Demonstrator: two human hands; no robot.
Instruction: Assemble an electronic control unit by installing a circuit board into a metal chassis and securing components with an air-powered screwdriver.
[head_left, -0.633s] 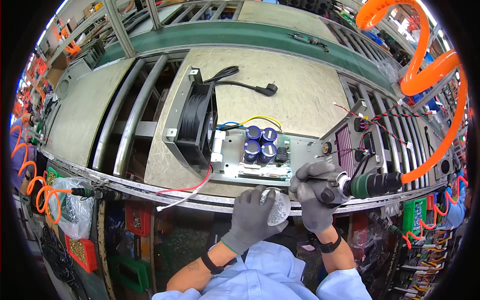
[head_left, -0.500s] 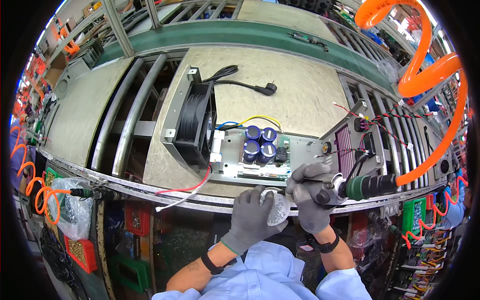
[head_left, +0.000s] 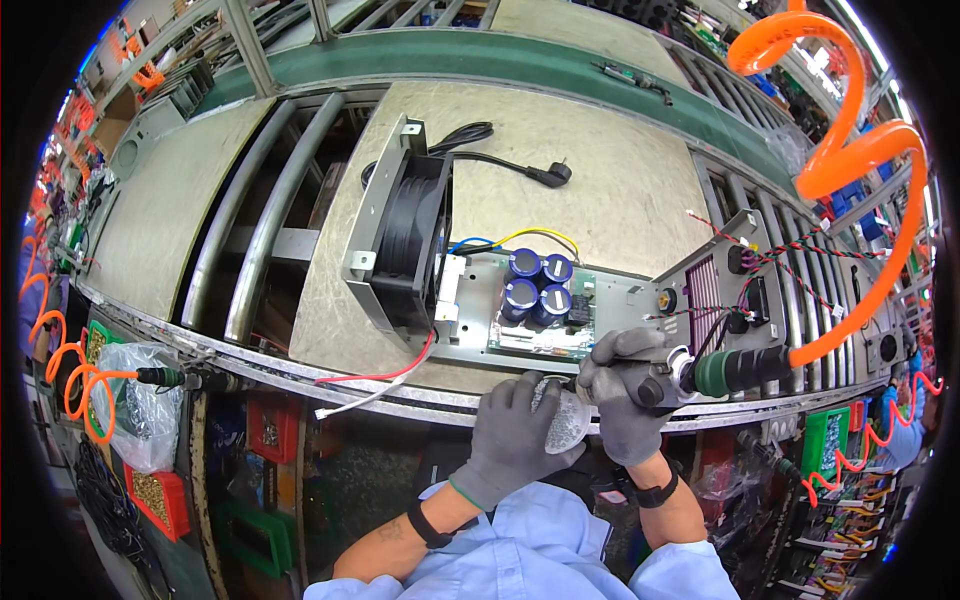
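Both my hands wear grey gloves, close together at the front edge of the bench. My left hand (head_left: 514, 437) is closed around a small whitish dish (head_left: 568, 421) with a speckled, grainy surface; what lies in it is too small to name. My right hand (head_left: 626, 405) is wrapped round a silver air screwdriver (head_left: 665, 380), whose tip side points left toward the dish. Just beyond my hands sits a metal chassis (head_left: 470, 345) with a circuit board (head_left: 545, 340) bearing dark blue capacitors (head_left: 538, 290). A black fan (head_left: 410, 245) stands at its left end.
The chassis rests on a pale board (head_left: 620, 170) with a black power cord (head_left: 545, 175). Red and white loose wires (head_left: 375, 380) hang over the front rail. An orange coiled hose (head_left: 865, 310) runs from the driver up the right side. Metal rollers (head_left: 265, 230) flank the board.
The board and chassis appear slightly further right in the picture. My hands stay close together; the dish has turned a little in my left hand. The driver remains in my right hand.
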